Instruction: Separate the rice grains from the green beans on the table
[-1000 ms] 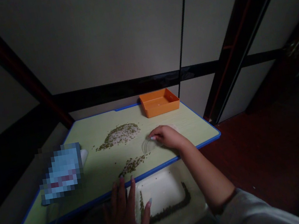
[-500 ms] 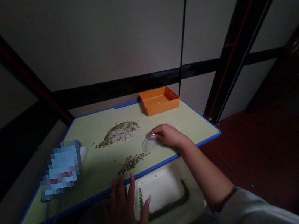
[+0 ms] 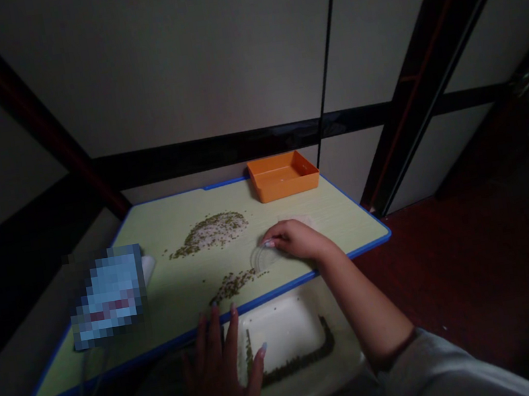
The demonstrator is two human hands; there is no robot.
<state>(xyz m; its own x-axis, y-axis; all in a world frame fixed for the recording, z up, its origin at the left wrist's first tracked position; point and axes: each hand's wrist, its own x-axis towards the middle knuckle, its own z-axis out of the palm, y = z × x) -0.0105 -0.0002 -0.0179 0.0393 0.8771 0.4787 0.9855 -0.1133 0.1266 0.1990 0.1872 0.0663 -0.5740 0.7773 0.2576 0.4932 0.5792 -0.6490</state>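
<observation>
My right hand (image 3: 298, 239) rests on the pale green table (image 3: 174, 292), fingers pinched on a small clear plastic lid or scraper (image 3: 262, 257). Just left of it lies a small streak of green beans (image 3: 235, 283). A larger pile of green beans mixed with white grains (image 3: 210, 230) sits farther back. My left hand (image 3: 220, 379) lies flat with fingers spread on the rim of a white tray (image 3: 287, 338) held below the table's front edge. A line of green beans (image 3: 300, 361) lies inside the tray.
An orange plastic box (image 3: 283, 175) stands at the table's back right corner. A blurred blue and white object (image 3: 109, 293) lies at the left, with a cord hanging over the blue edge. Dark floor lies to the right, and a panelled wall stands behind.
Both hands stay nearly where they were. The view has shifted slightly, so the table sits a little higher in the picture.
</observation>
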